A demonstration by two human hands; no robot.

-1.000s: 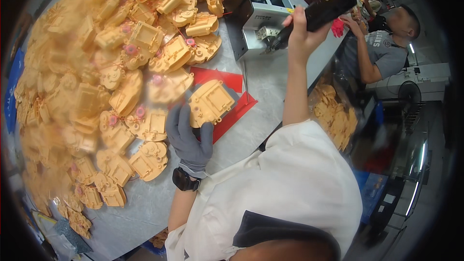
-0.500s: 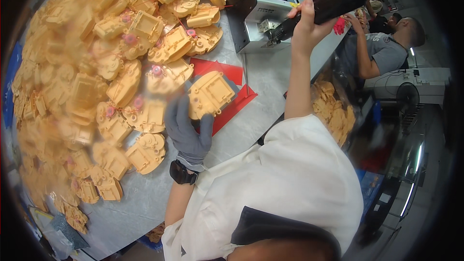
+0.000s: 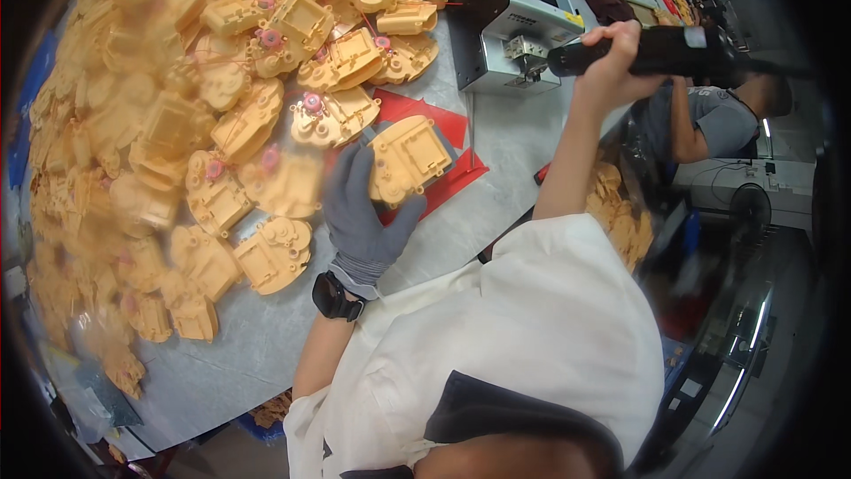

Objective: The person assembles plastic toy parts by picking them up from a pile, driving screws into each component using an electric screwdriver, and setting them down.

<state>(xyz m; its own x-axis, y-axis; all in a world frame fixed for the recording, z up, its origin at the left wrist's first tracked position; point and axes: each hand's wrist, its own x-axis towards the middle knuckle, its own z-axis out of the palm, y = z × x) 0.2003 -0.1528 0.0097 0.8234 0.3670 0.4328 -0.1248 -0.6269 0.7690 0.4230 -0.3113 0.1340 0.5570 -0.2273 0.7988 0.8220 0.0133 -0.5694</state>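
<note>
Pile of yellow housings (image 3: 177, 147) is blocking the left side. Left hand (image 3: 359, 204), gripping one housing (image 3: 408, 160), is filling the red fixture (image 3: 456, 182). Machine (image 3: 532, 14) is standing in the way beyond; right hand (image 3: 616, 62) with black tool (image 3: 683, 52) is obstructing its right side. Passable grey tabletop (image 3: 510, 138) is running between fixture and right forearm, also between pile and near edge.

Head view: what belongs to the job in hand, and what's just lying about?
Likely in the job: yellow housing at the left hand; black tool in the right hand; red sheet beneath the housing; heaped similar housings.

Likely incidental: fan in the background; black wristwatch.
</note>
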